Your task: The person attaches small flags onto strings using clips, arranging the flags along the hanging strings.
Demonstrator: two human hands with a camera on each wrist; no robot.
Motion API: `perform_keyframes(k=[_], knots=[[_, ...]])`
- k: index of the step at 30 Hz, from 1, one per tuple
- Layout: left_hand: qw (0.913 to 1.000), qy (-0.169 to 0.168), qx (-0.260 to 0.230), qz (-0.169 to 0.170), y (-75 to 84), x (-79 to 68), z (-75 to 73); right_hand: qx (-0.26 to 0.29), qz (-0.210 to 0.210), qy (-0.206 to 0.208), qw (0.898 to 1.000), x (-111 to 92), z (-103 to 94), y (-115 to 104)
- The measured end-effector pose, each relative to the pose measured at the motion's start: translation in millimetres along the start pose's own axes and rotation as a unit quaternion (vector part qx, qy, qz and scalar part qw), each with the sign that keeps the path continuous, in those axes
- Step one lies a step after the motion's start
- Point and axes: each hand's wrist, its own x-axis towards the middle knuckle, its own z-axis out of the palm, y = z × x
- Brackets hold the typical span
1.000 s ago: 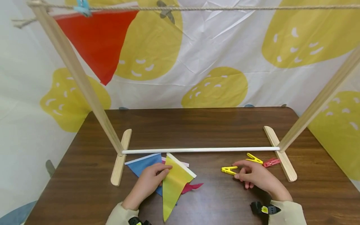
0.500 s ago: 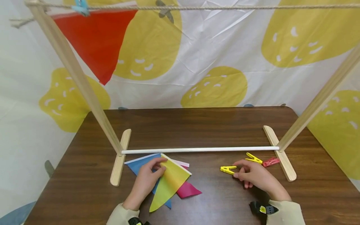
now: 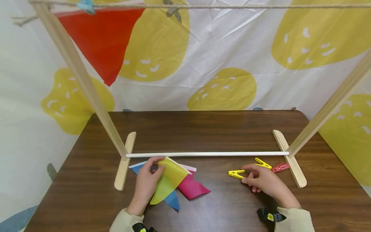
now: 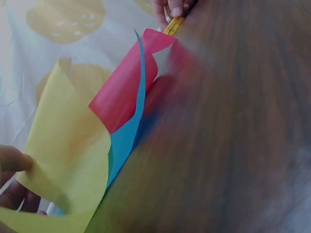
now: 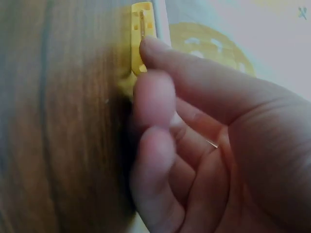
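Note:
My left hand (image 3: 147,182) pinches the left end of a yellow triangular flag (image 3: 171,175) by its white-topped edge. The flag is partly raised and curls over the blue flag (image 3: 172,201) and the magenta flag (image 3: 193,188) on the table. In the left wrist view the yellow flag (image 4: 73,141) bends in front of the fingers. To the right, my right hand (image 3: 266,182) pinches a yellow clothespin (image 3: 236,174) between thumb and forefinger, low over the table. The right wrist view shows the thumb against that clothespin (image 5: 142,24); its other end is hidden there.
A second yellow clothespin (image 3: 263,163) and a red one (image 3: 280,167) lie beside the right wooden foot (image 3: 290,161). A white rod (image 3: 208,154) joins the stand's feet. Overhead, a rope (image 3: 220,6) carries a red flag (image 3: 102,38) under a blue clothespin (image 3: 86,5).
My left hand has moved slightly up and left, drawing the yellow flag's top edge and tip leftward. More of the magenta flag and the blue tip shows. The right hand stays in place.

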Motion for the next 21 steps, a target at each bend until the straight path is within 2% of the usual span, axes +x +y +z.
perform_keyframes(k=[4, 8, 13, 16, 21], knots=[[0.9999, -0.004, -0.016, 0.002, -0.4, -0.3, -0.4, -0.032, 0.005, 0.020, 0.999, 1, 0.7, 0], [0.9995, -0.019, -0.021, 0.016, -0.1, -0.6, -1.1, -0.027, 0.002, 0.019, 0.999, 1, -0.3, 1], [0.9954, -0.071, -0.001, 0.065, 3.6, -0.8, -2.9, -0.012, -0.004, 0.010, 1.000, 0, -3.2, 3], [0.9907, -0.104, -0.004, 0.088, 16.5, -3.5, -6.0, 0.004, -0.003, 0.011, 1.000, 0, -4.6, 3], [0.9883, -0.125, -0.021, 0.085, 36.8, -8.1, -10.8, 0.019, 0.000, 0.009, 1.000, -1, -5.2, 5]])
